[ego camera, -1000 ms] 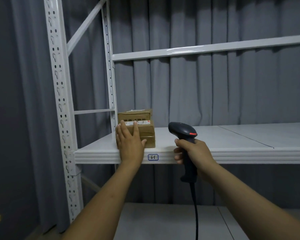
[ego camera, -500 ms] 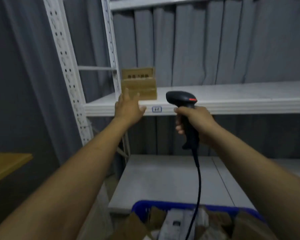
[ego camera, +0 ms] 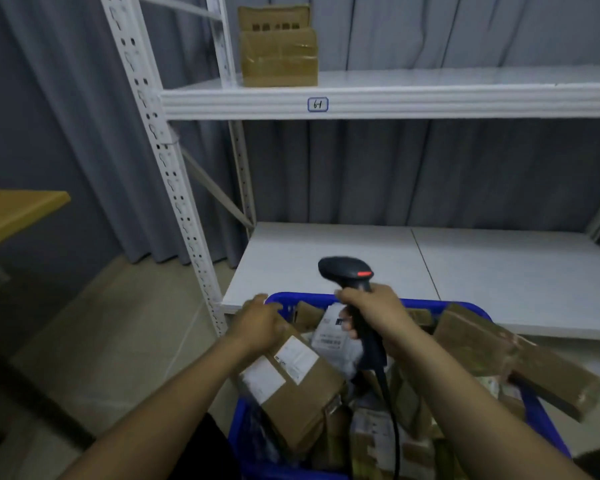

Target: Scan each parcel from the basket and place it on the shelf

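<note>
The left hand (ego camera: 258, 323) has come away from the upper shelf and dropped to the basket, and the view has tipped down with it. It now sits at the top corner of a flat brown cardboard parcel with two white labels (ego camera: 298, 386), which lies tilted on the heap inside the blue plastic basket (ego camera: 430, 303). The fingers look curled over the parcel's edge, but the blur is such that I cannot tell whether they have actually taken hold.

The right hand (ego camera: 378, 313) is wrapped around the grip of the black corded handheld barcode scanner (ego camera: 347, 271), held upright over the basket's far rim.

Up on the white metal shelf (ego camera: 430, 95), beside the post, stand two taped brown boxes (ego camera: 278, 46), already put away.

I'd say the step in hand is fetching the next parcel. It calls for a firm hold, a lift clear of the heap, and a label turned towards the scanner.
</note>
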`<act>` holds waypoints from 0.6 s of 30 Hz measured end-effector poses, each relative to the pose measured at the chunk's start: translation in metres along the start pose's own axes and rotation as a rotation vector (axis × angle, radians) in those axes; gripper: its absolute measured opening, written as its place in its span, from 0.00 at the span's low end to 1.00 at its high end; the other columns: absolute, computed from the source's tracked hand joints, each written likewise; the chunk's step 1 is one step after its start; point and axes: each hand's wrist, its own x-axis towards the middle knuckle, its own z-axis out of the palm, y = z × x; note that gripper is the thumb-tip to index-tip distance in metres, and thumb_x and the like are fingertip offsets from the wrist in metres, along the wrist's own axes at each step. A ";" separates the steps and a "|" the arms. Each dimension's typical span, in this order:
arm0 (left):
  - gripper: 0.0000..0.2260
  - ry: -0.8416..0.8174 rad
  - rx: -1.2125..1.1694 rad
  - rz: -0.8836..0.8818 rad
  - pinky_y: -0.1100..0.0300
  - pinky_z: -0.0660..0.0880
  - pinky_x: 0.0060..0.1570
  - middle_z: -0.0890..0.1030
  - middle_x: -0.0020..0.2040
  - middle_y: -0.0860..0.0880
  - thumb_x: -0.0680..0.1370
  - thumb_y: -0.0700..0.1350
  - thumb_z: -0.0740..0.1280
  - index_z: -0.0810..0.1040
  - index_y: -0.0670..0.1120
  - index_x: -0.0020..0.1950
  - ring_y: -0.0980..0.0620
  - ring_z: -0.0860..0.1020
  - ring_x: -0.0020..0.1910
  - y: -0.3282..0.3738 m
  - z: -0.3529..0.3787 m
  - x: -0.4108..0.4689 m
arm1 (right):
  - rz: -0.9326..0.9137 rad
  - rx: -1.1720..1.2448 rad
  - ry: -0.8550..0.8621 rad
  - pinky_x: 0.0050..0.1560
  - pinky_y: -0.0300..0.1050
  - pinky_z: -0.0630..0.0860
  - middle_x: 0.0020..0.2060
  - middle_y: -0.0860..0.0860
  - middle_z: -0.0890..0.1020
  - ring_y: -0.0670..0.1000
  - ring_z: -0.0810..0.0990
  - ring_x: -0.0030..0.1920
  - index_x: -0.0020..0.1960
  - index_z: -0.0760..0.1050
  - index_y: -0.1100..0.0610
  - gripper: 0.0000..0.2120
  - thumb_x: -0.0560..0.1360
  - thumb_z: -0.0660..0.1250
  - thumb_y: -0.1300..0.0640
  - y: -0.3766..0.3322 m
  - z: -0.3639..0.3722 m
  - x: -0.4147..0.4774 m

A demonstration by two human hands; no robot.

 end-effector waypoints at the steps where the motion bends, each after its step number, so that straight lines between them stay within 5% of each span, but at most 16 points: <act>1: 0.15 -0.038 -0.009 0.001 0.56 0.72 0.58 0.75 0.64 0.48 0.76 0.54 0.65 0.78 0.50 0.60 0.50 0.74 0.61 -0.006 0.013 -0.003 | 0.036 -0.019 0.005 0.33 0.46 0.78 0.32 0.59 0.82 0.55 0.80 0.31 0.46 0.78 0.63 0.07 0.74 0.70 0.58 0.016 0.002 0.000; 5: 0.31 -0.126 -0.079 -0.076 0.50 0.67 0.68 0.65 0.74 0.47 0.75 0.58 0.66 0.62 0.50 0.75 0.46 0.67 0.69 -0.026 0.038 0.003 | 0.223 -0.004 0.010 0.36 0.49 0.80 0.34 0.59 0.82 0.56 0.81 0.35 0.45 0.79 0.63 0.06 0.74 0.70 0.59 0.071 0.009 0.003; 9: 0.43 -0.184 -0.119 -0.140 0.47 0.63 0.70 0.59 0.76 0.45 0.72 0.62 0.68 0.50 0.51 0.78 0.43 0.61 0.73 -0.037 0.048 0.018 | 0.368 0.019 0.032 0.32 0.47 0.77 0.29 0.57 0.80 0.55 0.78 0.28 0.47 0.78 0.64 0.09 0.73 0.72 0.59 0.112 0.013 0.007; 13: 0.45 -0.128 -0.309 -0.214 0.48 0.70 0.64 0.67 0.71 0.45 0.67 0.63 0.73 0.54 0.54 0.77 0.44 0.69 0.68 -0.044 0.047 0.028 | 0.430 0.117 0.062 0.41 0.50 0.78 0.37 0.57 0.82 0.56 0.81 0.38 0.51 0.78 0.62 0.10 0.72 0.73 0.58 0.128 0.017 0.014; 18: 0.36 0.119 -0.555 -0.257 0.53 0.66 0.66 0.62 0.72 0.45 0.73 0.53 0.73 0.61 0.47 0.76 0.44 0.67 0.69 -0.043 0.030 0.035 | 0.281 0.178 0.184 0.56 0.58 0.77 0.39 0.57 0.83 0.59 0.82 0.46 0.51 0.79 0.61 0.08 0.74 0.70 0.58 0.118 0.011 0.017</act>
